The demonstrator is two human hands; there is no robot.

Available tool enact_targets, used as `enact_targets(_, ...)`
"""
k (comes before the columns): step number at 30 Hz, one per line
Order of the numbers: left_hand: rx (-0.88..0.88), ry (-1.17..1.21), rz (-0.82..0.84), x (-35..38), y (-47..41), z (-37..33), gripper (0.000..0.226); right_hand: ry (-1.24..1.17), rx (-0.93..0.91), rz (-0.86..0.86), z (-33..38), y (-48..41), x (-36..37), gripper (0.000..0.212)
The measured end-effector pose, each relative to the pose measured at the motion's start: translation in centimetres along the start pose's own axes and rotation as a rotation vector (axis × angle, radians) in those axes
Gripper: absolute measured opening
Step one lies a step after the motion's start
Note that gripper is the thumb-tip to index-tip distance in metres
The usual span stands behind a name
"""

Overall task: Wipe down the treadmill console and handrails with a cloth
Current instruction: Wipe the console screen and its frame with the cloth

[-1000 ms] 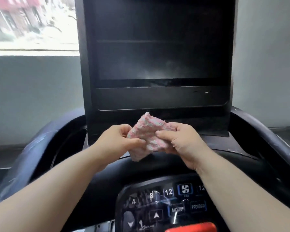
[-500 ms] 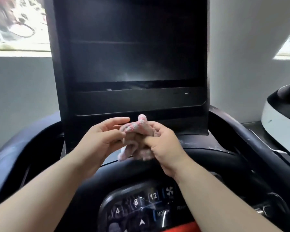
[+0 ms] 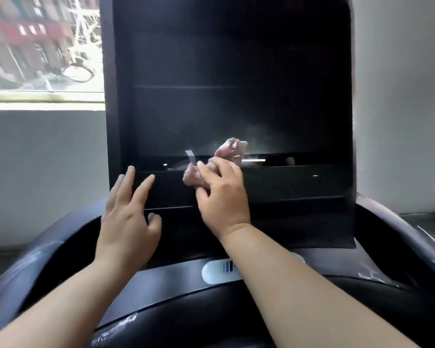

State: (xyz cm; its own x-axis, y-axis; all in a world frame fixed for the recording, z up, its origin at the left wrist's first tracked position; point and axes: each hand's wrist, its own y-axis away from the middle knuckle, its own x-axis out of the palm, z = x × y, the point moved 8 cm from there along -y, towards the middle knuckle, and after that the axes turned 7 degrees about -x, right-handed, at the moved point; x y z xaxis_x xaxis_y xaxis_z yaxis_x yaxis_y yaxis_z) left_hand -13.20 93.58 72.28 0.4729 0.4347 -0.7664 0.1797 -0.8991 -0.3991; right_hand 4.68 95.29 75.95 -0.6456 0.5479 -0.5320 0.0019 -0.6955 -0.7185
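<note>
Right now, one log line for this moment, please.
right hand: grips cloth at screen base | left hand: open, empty

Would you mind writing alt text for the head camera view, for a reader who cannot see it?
The right hand holds a bunched pink cloth at the lower edge of a treadmill's dark screen. The left hand, fingers spread, hovers beside it, empty.

Right hand [image 3: 222, 197] bunching pink cloth [image 3: 220, 163] against black console [image 3: 236, 96], left hand [image 3: 128, 217] fingers spread
</note>
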Motion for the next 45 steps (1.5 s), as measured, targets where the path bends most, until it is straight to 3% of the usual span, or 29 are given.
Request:
enact_targets(2, 0.021, -0.071, 0.013, 0.2, -0.5, 0.2, 0.074, 0.077, -0.146, 0.075, 0.3, -0.8, -0.1, 0.028)
enact_targets(3, 0.054, -0.13, 0.021, 0.3, -0.5, 0.2, 0.076, 0.128, -0.135, 0.081, -0.9, -1.0, -0.9, 0.024)
enact_targets(7, 0.106, -0.245, 0.05, 0.7, 0.0, 0.4, 0.081, 0.258, 0.336, -0.052, -9.5, -0.1, -6.8, 0.017)
enact_targets(9, 0.097, -0.255, 0.079, 0.6, -0.1, 0.3, 0.082, 0.23, 0.479, -0.108, -9.9, 0.4, -7.1, 0.017)
enact_targets(11, 0.147, -0.269, 0.107, 0.9, 0.2, 0.1, 0.081, 0.221, 0.414, -0.056, -6.9, -0.5, -4.4, 0.021)
enact_targets(13, 0.211, -0.233, 0.112, 1.1, 1.1, 0.3, 0.076, 0.196, 0.209, 0.076, -2.4, -1.3, -0.6, 0.024)
enact_targets(17, 0.233, -0.029, 0.103, 0.6, 3.1, 1.9, 0.072, -0.033, 0.011, 0.453, 2.9, 0.2, 4.2, 0.034)
enact_targets(19, 0.176, 0.117, 0.112, 0.4, 4.2, 2.9, 0.074, -0.144, 0.128, 0.533, 2.5, 1.9, 3.9, 0.042)
enact_targets(21, 0.107, 0.3, 0.19, 0.5, 5.3, 3.0, 0.081, -0.419, 0.384, 0.572, 1.7, 4.2, 3.6, 0.042)
enact_targets(23, -0.014, 0.515, 0.333, 1.7, 6.2, 3.1, 0.067, -0.672, 0.6, 0.66, 1.7, 7.2, 4.4, 0.04)
enact_targets(24, -0.087, 0.555, 0.341, 1.9, 6.5, 4.0, 0.051, -0.683, 0.631, 0.715, 1.8, 8.4, 5.0, 0.042)
enact_targets(26, -0.218, 0.533, 0.228, 1.4, 5.8, 5.7, 0.031, -0.562, 0.608, 0.744, 1.4, 8.9, 5.1, 0.044)
enact_targets(28, -0.307, 0.444, 0.065, -0.1, 4.7, 7.9, 0.026, -0.407, 0.55, 0.688, 0.7, 8.1, 5.0, 0.038)
enact_targets(30, -0.237, 0.287, -0.003, -0.7, 3.8, 8.4, 0.031, -0.225, 0.475, 0.648, -0.1, 7.2, 4.6, 0.03)
enact_targets(34, 0.004, -0.048, 0.184, 1.1, 4.6, 6.7, 0.03, 0.086, 0.334, 0.689, -1.2, 7.1, 4.4, 0.029)
enact_targets(38, 0.026, -0.322, 0.237, 2.6, 5.5, 5.0, 0.054, 0.146, 0.299, 0.66, -1.7, 7.6, 4.4, 0.028)
enact_targets(41, -0.002, -0.173, 0.226, 2.1, 4.5, 4.2, 0.036, 0.115, 0.304, 0.668, -1.9, 7.5, 4.4, 0.027)
enact_targets(45, 0.14, 0.02, 0.079, -0.5, 3.0, 3.4, 0.013, 0.077, 0.384, 0.634, -3.9, 7.7, 2.9, 0.024)
